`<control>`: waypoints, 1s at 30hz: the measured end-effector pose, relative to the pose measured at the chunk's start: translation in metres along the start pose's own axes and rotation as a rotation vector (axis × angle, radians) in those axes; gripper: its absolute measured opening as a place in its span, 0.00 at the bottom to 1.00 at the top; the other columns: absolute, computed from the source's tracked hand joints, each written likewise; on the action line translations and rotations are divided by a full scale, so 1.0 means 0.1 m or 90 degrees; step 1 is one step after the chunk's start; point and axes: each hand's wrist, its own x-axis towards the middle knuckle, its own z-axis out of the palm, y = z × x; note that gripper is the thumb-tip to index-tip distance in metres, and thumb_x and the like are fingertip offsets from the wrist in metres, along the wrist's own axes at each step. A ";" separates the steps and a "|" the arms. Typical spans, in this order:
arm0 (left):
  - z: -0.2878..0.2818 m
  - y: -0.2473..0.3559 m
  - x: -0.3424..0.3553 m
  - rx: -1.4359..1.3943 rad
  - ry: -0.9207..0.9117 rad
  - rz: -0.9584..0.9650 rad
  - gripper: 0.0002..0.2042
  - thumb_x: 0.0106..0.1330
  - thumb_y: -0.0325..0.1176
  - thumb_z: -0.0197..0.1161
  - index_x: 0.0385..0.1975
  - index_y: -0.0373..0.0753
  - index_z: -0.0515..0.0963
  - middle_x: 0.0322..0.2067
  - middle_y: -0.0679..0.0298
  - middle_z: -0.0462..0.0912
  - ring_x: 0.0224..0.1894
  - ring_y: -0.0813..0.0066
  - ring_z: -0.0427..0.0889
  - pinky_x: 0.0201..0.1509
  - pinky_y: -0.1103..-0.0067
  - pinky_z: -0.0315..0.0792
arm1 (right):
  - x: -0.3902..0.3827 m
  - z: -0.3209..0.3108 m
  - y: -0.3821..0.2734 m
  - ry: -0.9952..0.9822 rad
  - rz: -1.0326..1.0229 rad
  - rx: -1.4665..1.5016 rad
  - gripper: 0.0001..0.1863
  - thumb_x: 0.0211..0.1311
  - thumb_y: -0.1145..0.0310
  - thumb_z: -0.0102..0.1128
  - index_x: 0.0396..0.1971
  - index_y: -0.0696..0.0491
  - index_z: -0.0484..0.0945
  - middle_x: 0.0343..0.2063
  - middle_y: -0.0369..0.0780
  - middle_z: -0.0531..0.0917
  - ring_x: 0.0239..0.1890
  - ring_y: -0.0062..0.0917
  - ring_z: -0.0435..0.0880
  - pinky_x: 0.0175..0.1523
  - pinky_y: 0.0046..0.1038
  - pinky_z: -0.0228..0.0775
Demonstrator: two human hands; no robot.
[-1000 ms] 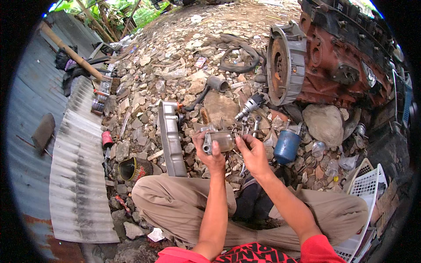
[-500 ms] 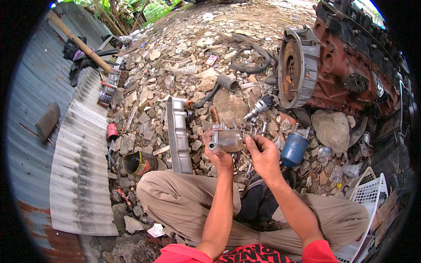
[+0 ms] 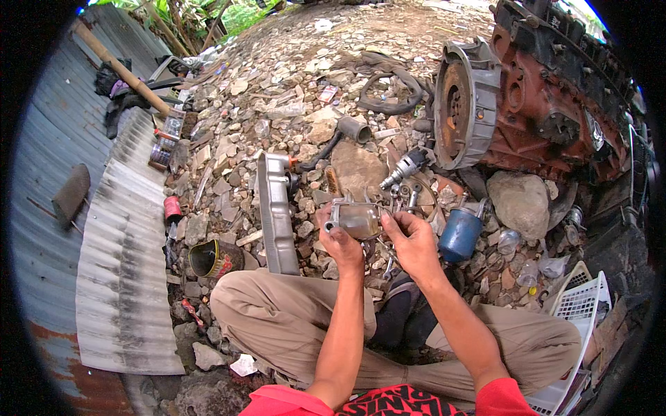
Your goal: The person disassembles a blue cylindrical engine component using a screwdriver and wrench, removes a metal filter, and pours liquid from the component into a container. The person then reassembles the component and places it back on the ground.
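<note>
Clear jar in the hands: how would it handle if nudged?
Clear jar: probably stiff, maybe fragile; its see-through wall looks like glass or hard plastic. Its rounded side may roll. The grey metal end could make that side heavier.

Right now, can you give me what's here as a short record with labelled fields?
Left hand: holds the metal end of a clear-bowled part
Right hand: thumb and fingers at the part's right end
Left of hands: long metal cover on stony ground
Right of hands: blue canister
Upper right: reddish engine block with grey housing
Clothing: tan trousers, red shirt
</note>
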 end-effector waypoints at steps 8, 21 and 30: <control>0.05 -0.01 -0.07 -0.050 0.059 -0.070 0.46 0.58 0.78 0.41 0.42 0.30 0.72 0.36 0.60 0.76 0.40 0.72 0.74 0.47 0.75 0.70 | -0.01 0.10 0.02 0.052 -0.100 0.040 0.15 0.66 0.63 0.62 0.39 0.62 0.78 0.33 0.36 0.82 0.37 0.15 0.75 0.44 0.21 0.68; -0.02 0.00 -0.03 -0.033 -0.004 -0.073 0.45 0.61 0.76 0.42 0.47 0.29 0.73 0.41 0.59 0.77 0.43 0.70 0.75 0.50 0.71 0.70 | 0.03 0.05 -0.01 0.059 -0.072 0.051 0.15 0.63 0.65 0.64 0.41 0.63 0.78 0.36 0.40 0.83 0.39 0.17 0.77 0.47 0.23 0.70; 0.01 0.02 -0.04 -0.027 0.009 -0.090 0.43 0.61 0.75 0.44 0.43 0.29 0.74 0.40 0.59 0.78 0.41 0.71 0.76 0.48 0.72 0.70 | 0.03 0.04 -0.04 0.003 -0.120 0.105 0.14 0.66 0.67 0.63 0.44 0.61 0.77 0.37 0.34 0.81 0.39 0.14 0.77 0.45 0.19 0.70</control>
